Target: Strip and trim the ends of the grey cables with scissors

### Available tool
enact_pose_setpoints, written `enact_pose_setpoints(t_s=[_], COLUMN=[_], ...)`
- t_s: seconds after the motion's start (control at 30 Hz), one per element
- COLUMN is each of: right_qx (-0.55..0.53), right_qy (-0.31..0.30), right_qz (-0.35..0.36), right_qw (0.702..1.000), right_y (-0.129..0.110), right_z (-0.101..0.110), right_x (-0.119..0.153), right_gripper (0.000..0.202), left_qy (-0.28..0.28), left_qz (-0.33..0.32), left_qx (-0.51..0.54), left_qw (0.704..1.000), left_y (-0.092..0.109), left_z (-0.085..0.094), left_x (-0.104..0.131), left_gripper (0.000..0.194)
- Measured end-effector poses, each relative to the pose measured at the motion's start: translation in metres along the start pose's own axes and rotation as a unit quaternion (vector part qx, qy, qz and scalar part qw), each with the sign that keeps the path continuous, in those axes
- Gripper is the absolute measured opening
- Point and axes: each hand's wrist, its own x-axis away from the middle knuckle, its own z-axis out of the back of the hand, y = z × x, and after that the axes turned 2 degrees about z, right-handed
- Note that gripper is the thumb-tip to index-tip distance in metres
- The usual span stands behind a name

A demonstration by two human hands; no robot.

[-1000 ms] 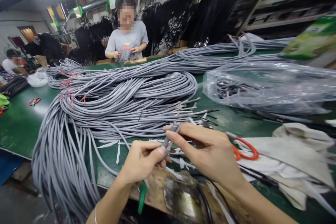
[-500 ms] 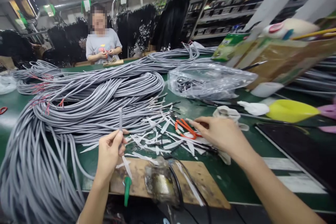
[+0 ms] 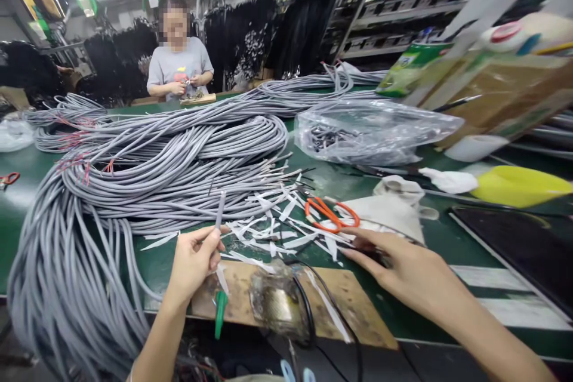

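My left hand (image 3: 199, 256) pinches a grey cable (image 3: 221, 210) near its end, which points upward. A white strip (image 3: 222, 280) hangs below those fingers. My right hand (image 3: 394, 262) is low over the table, thumb and fingers apart, around a dark thing I cannot make out. Just beyond its fingertips lie orange loop-handled snips (image 3: 331, 215), on a litter of white strips (image 3: 290, 242). A whitish cloth glove (image 3: 387, 206) is behind the right hand. Between my hands, a worn metal block (image 3: 280, 304) sits on a brown board (image 3: 362, 304).
Large bundles of grey cable (image 3: 170, 173) cover the left and middle of the green table. A clear plastic bag (image 3: 371, 125) holds dark small parts. On the right are a yellow piece (image 3: 519, 185) and a dark flat panel (image 3: 514, 256). A person (image 3: 181, 68) works across the table.
My right hand has moved from the snips' handles down and towards me, its fingers spreading. The left hand still holds the cable. The view has shifted slightly.
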Motion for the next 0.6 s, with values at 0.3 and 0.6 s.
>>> enact_pose_setpoints(t_s=[0.3, 0.6], right_qx=[0.053, 0.146], right_qy=[0.023, 0.03], right_qz=[0.042, 0.024], right_qw=[0.997, 0.988], right_y=[-0.01, -0.001], right_z=[0.008, -0.002], right_x=[-0.01, -0.069], right_gripper=[0.03, 0.026], left_qy=[0.004, 0.068], left_qz=[-0.016, -0.111], left_qx=[-0.069, -0.142], left_qw=[0.997, 0.981], left_y=[-0.003, -0.01], left_z=[0.003, 0.001], left_x=[0.001, 0.003], left_gripper=[0.04, 0.032])
